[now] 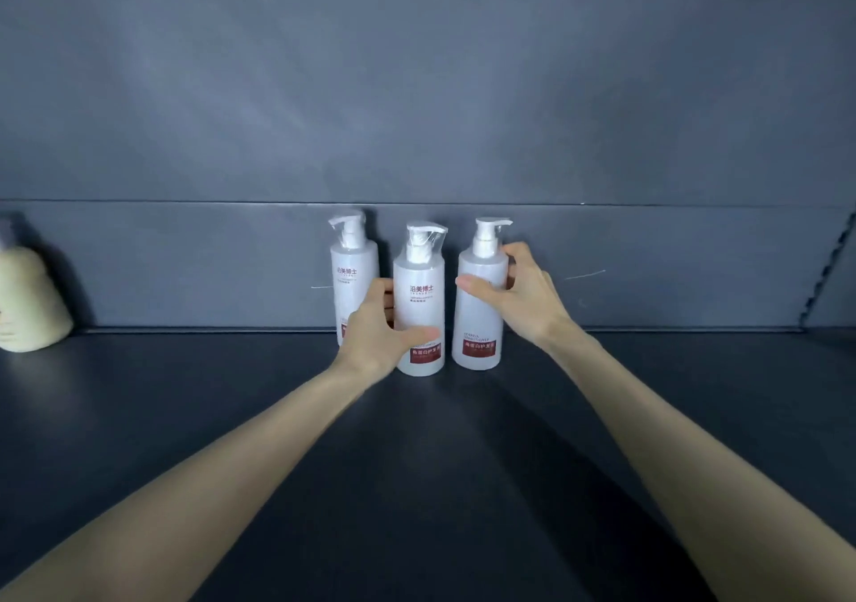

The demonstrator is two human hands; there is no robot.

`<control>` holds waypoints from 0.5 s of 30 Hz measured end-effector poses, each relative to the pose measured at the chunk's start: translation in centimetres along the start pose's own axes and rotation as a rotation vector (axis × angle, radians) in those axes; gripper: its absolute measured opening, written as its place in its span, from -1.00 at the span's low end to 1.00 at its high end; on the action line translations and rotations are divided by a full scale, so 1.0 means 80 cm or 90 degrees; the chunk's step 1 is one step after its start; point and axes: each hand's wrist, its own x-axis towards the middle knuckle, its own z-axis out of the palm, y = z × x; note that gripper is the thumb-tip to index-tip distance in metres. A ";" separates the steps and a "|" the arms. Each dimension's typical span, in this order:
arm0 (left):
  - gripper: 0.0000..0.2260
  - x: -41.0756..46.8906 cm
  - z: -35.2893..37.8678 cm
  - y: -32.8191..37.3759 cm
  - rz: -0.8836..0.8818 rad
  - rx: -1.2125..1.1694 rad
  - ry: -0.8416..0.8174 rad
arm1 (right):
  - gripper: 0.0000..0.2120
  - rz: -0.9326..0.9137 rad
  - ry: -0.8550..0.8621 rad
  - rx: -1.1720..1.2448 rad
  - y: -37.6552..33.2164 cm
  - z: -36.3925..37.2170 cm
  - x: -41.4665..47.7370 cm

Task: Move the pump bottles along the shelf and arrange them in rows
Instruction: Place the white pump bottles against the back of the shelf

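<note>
**Both hands on the front pair, near the shelf's back edge**

- Dark matte shelf (417,485): two bare forearms reach in from its front edge towards the back.
- Left hand (380,323): grip wrapped on the middle pump bottle (419,277), a translucent white plastic cylinder with a dark red label. Thumb lies across its lower front, fingers round its left side.
- Right hand (519,296): grip clamped on the right pump bottle (477,323), same make. Thumb lies across its upper front, fingers behind.
- Both bottles stand upright, long axis vertical, labels facing the front edge, near each other with a narrow gap. Each lies straight ahead of its own hand, so neither arm needs to cross.
- Right bottle's spout looks to point right. The middle pump is film-wrapped, direction unclear.
- Rear pump bottle (354,268), same kind, stands upright just behind and left of the middle one, close to the back edge, untouched.
- Pale cream rounded container (28,310): far left, at the back edge.
</note>
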 end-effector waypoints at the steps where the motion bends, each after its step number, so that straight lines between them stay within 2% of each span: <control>1: -0.46 -0.002 0.000 -0.002 0.010 0.010 -0.005 | -0.55 0.002 0.001 0.007 -0.001 0.001 -0.001; 4: -0.43 -0.008 -0.003 -0.011 0.017 0.056 -0.017 | -0.57 0.018 -0.030 0.029 0.000 -0.001 -0.001; 8: -0.51 -0.008 -0.006 -0.020 -0.015 0.080 0.015 | -0.52 0.035 -0.103 0.060 0.007 -0.009 -0.001; 15: -0.56 0.005 0.000 -0.028 -0.023 0.107 0.062 | -0.46 -0.002 -0.064 0.021 0.007 0.002 0.009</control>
